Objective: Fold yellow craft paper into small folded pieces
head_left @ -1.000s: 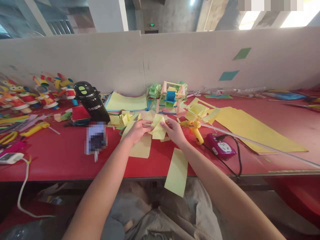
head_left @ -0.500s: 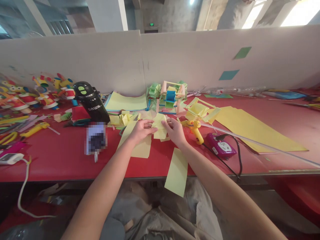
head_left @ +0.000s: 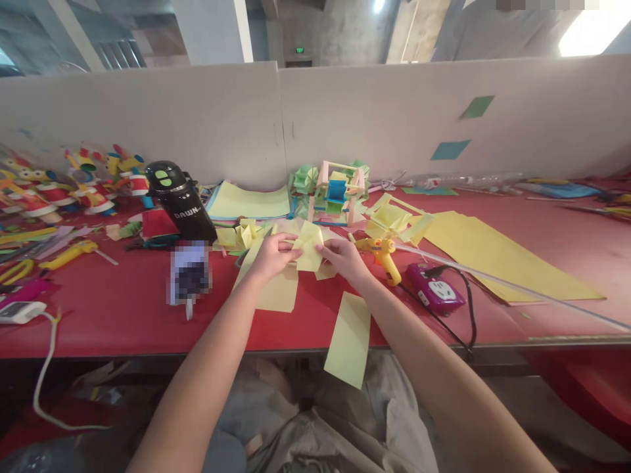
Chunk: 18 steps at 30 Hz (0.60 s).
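Note:
A small creased piece of pale yellow paper (head_left: 310, 248) is held up between my two hands over the red table. My left hand (head_left: 277, 255) pinches its left side, thumb in front. On the right edge, my right hand (head_left: 344, 259) has its thumb and fingers closed. Beneath and left of the paper lies a larger yellow sheet (head_left: 279, 289). Another yellow strip (head_left: 348, 338) hangs over the table's front edge. Behind my hands stands a wooden frame with a blue folded paper wheel (head_left: 336, 190). A yellow glue gun (head_left: 387, 258) lies right of my right hand.
A black bottle (head_left: 181, 203) and a blurred-out device (head_left: 189, 274) stand left. A purple power socket (head_left: 436, 289) with a black cable sits right, near large yellow sheets (head_left: 503, 256). Paper figures (head_left: 83, 187) line the back left. A white partition (head_left: 374, 125) rises behind.
The held paper has turned and tilted to the left, and its creased face looks wider. Both hands have shifted slightly left with it.

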{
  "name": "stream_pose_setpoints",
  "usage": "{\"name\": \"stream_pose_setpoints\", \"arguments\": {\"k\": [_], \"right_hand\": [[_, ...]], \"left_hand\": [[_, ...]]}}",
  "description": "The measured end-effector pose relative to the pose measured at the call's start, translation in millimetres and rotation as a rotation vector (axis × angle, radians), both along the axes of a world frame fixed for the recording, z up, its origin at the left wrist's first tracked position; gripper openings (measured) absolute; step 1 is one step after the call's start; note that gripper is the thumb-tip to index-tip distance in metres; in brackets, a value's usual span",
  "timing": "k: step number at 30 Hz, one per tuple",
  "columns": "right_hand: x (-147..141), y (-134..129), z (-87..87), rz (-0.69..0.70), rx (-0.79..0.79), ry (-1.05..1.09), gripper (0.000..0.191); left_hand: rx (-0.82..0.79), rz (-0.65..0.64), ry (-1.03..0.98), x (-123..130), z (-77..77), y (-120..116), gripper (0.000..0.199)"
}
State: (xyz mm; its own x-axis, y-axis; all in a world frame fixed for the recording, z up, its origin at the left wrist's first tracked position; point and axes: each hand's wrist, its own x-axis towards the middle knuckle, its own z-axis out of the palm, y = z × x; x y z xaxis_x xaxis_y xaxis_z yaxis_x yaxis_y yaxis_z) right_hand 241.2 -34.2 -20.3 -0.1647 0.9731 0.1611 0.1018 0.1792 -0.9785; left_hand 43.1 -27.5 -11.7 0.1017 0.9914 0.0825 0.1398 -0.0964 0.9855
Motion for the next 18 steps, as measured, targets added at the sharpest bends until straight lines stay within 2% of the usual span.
{"name": "stream_pose_setpoints", "arguments": {"k": [5, 12, 15, 18], "right_hand": [[-0.3, 3.0, -4.6, -0.070, -0.037, -0.019, 0.050], [-1.0, 2.0, -3.8, -0.056, -0.033, -0.007, 0.055], [-0.9, 1.2, -3.9, -0.025, -0.009, 0.018, 0.051], [-0.8, -0.1, -3.3, 0.063, -0.002, 0.034, 0.045]], "left_hand": [[-0.007, -0.008, 0.015, -0.3, 0.3, 0.7, 0.059], [-0.025, -0.038, -0.012, -1.9, 1.7, 2.1, 0.062], [-0.005, -0.039, -0.006, -2.8, 0.5, 2.0, 0.060], [0.036, -0.047, 0.002, -1.8, -0.6, 1.1, 0.056]]}}
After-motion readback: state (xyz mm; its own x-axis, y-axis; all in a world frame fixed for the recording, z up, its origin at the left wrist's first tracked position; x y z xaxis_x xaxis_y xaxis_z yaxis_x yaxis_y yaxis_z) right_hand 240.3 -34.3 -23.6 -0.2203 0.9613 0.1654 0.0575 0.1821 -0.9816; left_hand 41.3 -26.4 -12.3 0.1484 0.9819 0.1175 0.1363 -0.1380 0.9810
